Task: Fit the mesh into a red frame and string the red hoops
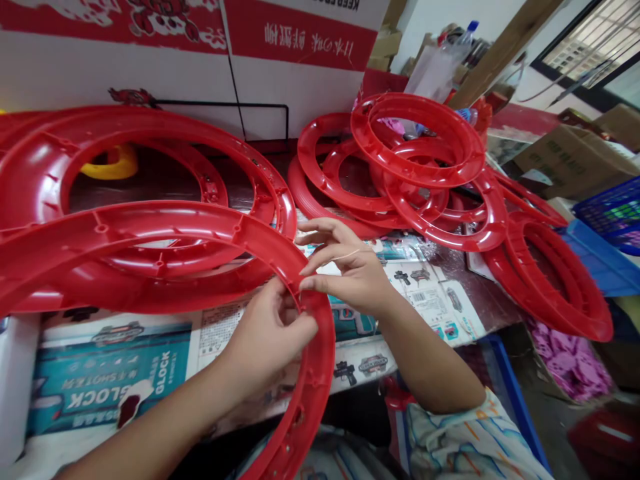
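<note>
A large red plastic ring [320,340], its hollow ribbed side showing, is tilted in front of me and runs off the left and bottom of the view. My left hand [273,327] is closed around its inner rim, fingertips partly hidden behind the edge. On the ring's right side, my right hand [347,267] has thumb and forefinger pinched together at the channel, close to my left fingers. Whatever is in that pinch is too small to make out. Its other fingers are bent and raised, and a thin pale strand [353,254] crosses them.
More red rings [30,173] overlap behind on the left; others are piled at the right [420,177]. Printed cardboard [110,373] covers the table. A big white-and-red carton [300,80] stands behind. Blue crates [600,260] and pink pieces [570,363] lie to the right.
</note>
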A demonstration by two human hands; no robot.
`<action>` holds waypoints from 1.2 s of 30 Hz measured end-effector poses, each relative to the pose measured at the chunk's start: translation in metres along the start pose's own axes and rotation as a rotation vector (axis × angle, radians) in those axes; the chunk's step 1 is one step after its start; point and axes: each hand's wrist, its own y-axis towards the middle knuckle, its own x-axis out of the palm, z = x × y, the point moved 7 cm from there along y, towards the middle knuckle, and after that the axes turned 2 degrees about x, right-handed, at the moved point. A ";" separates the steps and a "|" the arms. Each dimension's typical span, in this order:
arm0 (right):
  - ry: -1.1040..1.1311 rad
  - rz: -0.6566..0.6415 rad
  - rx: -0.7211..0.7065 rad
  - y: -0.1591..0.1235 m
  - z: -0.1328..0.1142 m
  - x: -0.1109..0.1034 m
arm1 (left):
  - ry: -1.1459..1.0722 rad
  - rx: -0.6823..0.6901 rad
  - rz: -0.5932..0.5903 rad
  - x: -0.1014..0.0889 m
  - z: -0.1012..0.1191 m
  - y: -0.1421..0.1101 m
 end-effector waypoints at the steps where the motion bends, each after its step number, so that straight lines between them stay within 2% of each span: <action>1: 0.004 -0.015 -0.003 0.000 0.000 0.001 | 0.031 -0.012 -0.013 0.001 -0.002 0.000; 6: -0.020 -0.066 0.040 0.000 0.004 0.003 | 0.115 -0.044 -0.093 0.006 -0.013 -0.002; 12: -0.014 -0.086 0.088 0.001 0.008 0.005 | -0.075 -0.070 -0.183 0.014 -0.011 -0.005; 17: -0.045 -0.004 0.113 -0.002 0.010 0.001 | -0.173 -0.032 -0.148 0.011 -0.002 -0.002; 21: -0.050 -0.012 0.089 -0.002 0.008 0.004 | -0.199 -0.004 -0.080 0.007 -0.004 -0.002; 26: 0.005 -0.040 0.067 0.001 0.008 0.004 | -0.112 0.009 -0.020 0.002 -0.004 0.000; 32: -0.017 -0.084 -0.012 0.001 -0.002 0.001 | -0.032 -0.040 -0.195 0.013 -0.007 -0.005; 36: -0.050 -0.140 -0.046 0.001 -0.003 0.005 | 0.017 -0.070 -0.239 0.018 -0.017 -0.010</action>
